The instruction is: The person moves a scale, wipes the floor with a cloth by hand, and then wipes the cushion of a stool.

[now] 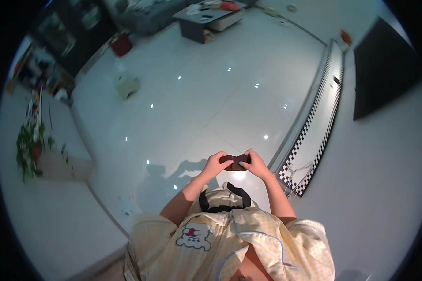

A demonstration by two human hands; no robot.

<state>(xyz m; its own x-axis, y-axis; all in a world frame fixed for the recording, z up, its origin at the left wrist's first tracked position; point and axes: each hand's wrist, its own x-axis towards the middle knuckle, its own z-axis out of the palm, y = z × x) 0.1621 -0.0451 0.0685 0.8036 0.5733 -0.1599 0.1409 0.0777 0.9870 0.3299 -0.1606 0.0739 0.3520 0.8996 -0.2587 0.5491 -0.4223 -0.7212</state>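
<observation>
A small dark brown piece that looks like folded cloth (230, 167) is stretched between my two hands, held out in front of my body above the floor. My left hand (215, 165) pinches its left end, thumb pointing inward. The right end is gripped by my right hand (255, 165), where a blue spot shows at the thumb tip. The exact kind of the brown piece cannot be made out. Below the hands, a black strap (239, 191) loops over my pale yellow checked clothing (262, 225).
A long white cabinet with a checkered edge (314, 136) runs along the right, cables on its near end. Above it is a dark screen (384, 70). A small stool (127, 86), a coffee table (206, 21) and a red bin (121, 44) stand farther off. A plant (30, 140) is left.
</observation>
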